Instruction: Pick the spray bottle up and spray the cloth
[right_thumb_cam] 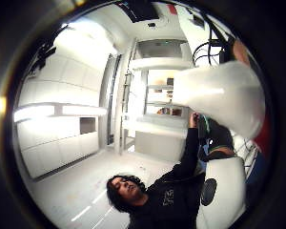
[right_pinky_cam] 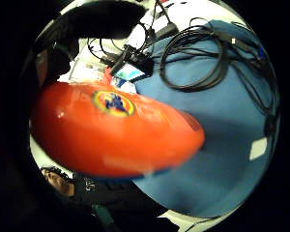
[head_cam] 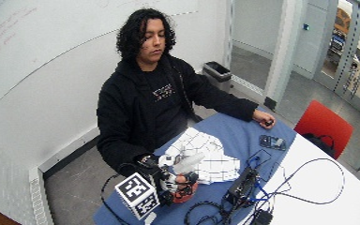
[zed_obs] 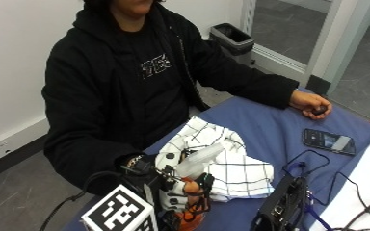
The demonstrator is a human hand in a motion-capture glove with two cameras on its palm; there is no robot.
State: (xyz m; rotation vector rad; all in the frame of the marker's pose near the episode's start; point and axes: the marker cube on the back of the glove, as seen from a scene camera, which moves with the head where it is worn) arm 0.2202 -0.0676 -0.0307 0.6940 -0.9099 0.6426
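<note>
An orange spray bottle [zed_obs: 190, 217] with a white spray head [zed_obs: 199, 160] stands at the near edge of the blue table. My gloved right hand [zed_obs: 175, 190] grips it, fingers curled round its neck. The nozzle points toward the white cloth with a black grid pattern [zed_obs: 236, 166], which lies crumpled just beyond the bottle. In the little finger side palm view the orange bottle body [right_pinky_cam: 116, 130] fills the middle, close to the palm. The thumb side palm view shows the white spray head [right_thumb_cam: 219, 93] at its edge.
The person's bare left hand [zed_obs: 310, 103] rests on the blue table cover [zed_obs: 268, 125], curled round a small dark thing. A phone [zed_obs: 328, 141] lies near it. A black device [zed_obs: 281, 207] and looped cables [zed_obs: 313, 163] sit right of the cloth. A red chair [head_cam: 323, 124] stands beyond the table.
</note>
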